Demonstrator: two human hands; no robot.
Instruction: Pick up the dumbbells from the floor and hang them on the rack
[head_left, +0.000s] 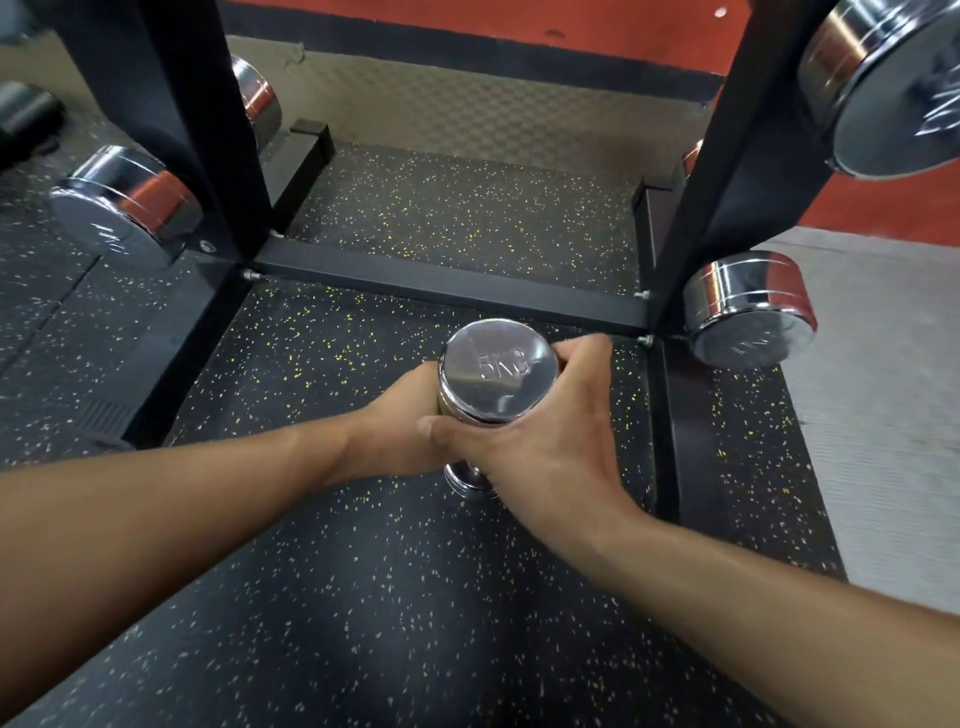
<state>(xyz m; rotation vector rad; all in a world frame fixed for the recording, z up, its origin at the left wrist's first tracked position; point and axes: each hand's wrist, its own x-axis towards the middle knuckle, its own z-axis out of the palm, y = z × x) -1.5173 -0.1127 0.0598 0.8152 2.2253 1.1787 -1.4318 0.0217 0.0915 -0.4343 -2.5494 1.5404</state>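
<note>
Dumbbell (498, 369) in chrome, stamped 5KG, stands on end over the speckled floor (363, 597), just on the near side of the rack (441, 283) base bar. Both hands hold it. The left hand (400, 421) grips from the left below the top head, and the right hand (545, 431) curls round that head. Other chrome dumbbells hang on the rack at left (124, 208) and right (748, 306).

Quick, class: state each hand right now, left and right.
Left hand: grips the dumbbell under its upper head.
Right hand: curled round the same dumbbell's upper head.
</note>
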